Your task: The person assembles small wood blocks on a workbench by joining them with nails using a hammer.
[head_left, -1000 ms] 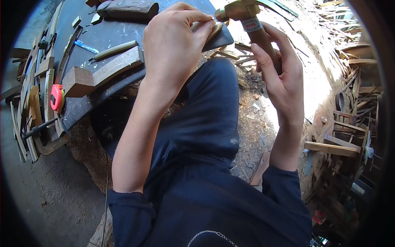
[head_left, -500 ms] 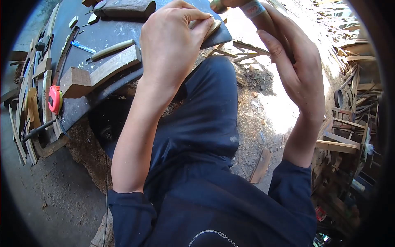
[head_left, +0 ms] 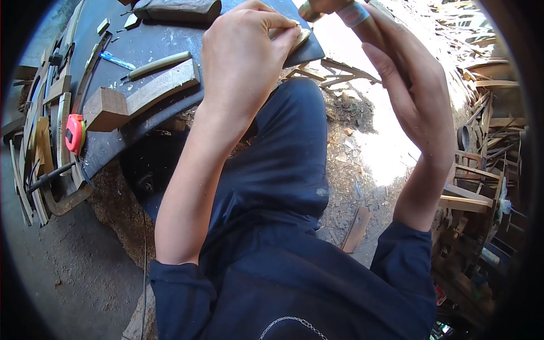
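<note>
Shifted since the earlier frame: hammer point(head_left: 353, 15), raised toward the top edge. Worktop point(head_left: 148, 43): upper left; its corner ends beside the wooden piece point(head_left: 302, 37), open air rightward. Hammer: clasped in my right grip point(head_left: 424, 93), clear of the wood. Wooden piece: top centre, at that corner; how far finished, I cannot tell. Small pale-tipped item point(head_left: 297, 23): pinched in my left grip point(head_left: 241, 56).

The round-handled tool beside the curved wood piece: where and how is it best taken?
I would grip the round-handled tool around mid-handle from above, fingers across its length. The handle is long and rounded, lying down; its tip is thin, and the curved wood piece lies close along one side.
</note>
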`<move>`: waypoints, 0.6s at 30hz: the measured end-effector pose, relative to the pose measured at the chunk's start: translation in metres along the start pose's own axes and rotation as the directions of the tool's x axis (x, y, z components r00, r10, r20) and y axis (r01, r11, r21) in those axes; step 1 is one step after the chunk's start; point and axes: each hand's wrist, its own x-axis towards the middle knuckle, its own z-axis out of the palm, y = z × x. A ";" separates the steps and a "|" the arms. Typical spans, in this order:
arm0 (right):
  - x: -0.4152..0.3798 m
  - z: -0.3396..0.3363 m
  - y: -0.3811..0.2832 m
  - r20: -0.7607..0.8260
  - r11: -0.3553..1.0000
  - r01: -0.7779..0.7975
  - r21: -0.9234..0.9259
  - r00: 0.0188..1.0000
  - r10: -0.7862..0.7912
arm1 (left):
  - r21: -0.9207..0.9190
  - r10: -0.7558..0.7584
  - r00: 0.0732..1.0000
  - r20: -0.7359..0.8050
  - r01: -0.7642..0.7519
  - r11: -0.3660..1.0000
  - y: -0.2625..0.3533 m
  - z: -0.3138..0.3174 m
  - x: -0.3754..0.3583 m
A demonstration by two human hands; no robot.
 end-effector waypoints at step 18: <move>0.003 0.000 -0.006 0.027 1.000 -0.025 0.004 0.999 0.025 | 0.186 0.150 0.988 0.030 -0.153 0.971 -0.029 0.003 -0.011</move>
